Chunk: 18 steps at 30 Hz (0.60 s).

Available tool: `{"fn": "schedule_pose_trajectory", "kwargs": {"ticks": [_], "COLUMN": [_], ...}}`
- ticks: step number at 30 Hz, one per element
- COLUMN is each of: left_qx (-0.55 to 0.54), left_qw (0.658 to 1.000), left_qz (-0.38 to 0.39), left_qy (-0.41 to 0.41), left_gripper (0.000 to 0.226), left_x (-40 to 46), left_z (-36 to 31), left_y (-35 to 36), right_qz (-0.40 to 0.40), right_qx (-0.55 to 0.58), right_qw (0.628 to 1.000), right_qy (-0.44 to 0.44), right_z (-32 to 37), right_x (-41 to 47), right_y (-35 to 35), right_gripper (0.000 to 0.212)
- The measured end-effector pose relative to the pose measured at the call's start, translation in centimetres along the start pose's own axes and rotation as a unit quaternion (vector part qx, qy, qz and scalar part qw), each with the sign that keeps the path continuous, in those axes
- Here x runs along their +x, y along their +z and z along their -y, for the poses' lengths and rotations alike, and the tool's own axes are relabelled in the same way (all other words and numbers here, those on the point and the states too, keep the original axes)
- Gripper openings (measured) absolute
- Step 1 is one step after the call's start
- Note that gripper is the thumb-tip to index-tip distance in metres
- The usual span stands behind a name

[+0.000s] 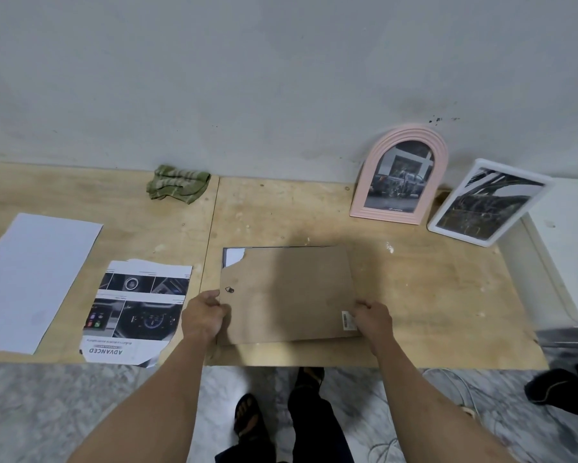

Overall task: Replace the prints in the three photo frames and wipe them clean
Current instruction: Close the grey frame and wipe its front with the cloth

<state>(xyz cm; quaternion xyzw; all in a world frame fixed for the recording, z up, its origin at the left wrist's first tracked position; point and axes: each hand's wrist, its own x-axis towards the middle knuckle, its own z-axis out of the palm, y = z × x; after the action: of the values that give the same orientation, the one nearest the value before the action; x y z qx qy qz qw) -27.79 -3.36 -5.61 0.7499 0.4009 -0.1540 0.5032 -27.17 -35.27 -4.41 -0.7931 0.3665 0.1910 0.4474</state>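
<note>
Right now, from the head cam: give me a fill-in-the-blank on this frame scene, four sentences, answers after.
1. The left hand and right hand both grip the brown ____ board lying on the table.
2. The frame leaning on the wall has an arched top and is coloured ____.
3. The green cloth lies at the table's ____ edge, against the wall.
4. The printed sheet reading ADVANCED lies to the ____ of the left hand.

Answers: backing; pink; far; left

Bare forearms (pixel 167 396), dark trousers (pixel 314 426), black sandals (pixel 247 416)
</note>
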Motion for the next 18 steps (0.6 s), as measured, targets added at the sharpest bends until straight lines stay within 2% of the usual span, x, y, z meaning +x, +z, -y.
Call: {"fn": "schedule_pose_trajectory", "kwargs": {"ticks": [2,4,7,9,13,16,18], "left_qx": [0.005,-0.038,-0.100,-0.119,-0.149,-0.159,-0.163], "left_qw": [1.000,0.997,0.982,0.976,0.975,0.974,0.975], "left_qz": [0.014,0.056,0.143,0.171,0.139,0.138,0.132], "left_qy": [-0.016,-0.046,-0.071,-0.070,-0.085,-0.081,-0.071], "left_gripper": [0.017,0.008,0.021,0.031,0.037,0.034,0.034], "left_x": [0.0,-0.1,-1.0,-0.9,0.2,0.2,0.2], "left_z": [-0.1,-0.1,-0.7,-0.7,-0.9,-1.0,-1.0], "left_y": [-0.3,-0.7,-1.7,-2.2,-2.7,-2.8,-2.8], "right_qz": [0.010,0.023,0.046,0.085,0.232,0.224,0.193], "right_qx": [0.039,0.070,0.117,0.139,0.159,0.169,0.155], "right_qw": [0.999,0.995,0.991,0.986,0.959,0.960,0.969], "right_qy": [0.033,0.060,0.054,0.043,0.022,0.004,-0.006], "right_z": [-0.1,0.0,0.0,0.1,0.8,0.8,0.9], "right_x": [0.4,0.7,0.9,0.7,-0.4,-0.3,-0.1], "right_y": [-0.2,-0.5,-1.0,-1.3,-2.1,-2.2,-2.0], "right_gripper": [0.030,0.021,0.013,0.021,0.033,0.049,0.048]}}
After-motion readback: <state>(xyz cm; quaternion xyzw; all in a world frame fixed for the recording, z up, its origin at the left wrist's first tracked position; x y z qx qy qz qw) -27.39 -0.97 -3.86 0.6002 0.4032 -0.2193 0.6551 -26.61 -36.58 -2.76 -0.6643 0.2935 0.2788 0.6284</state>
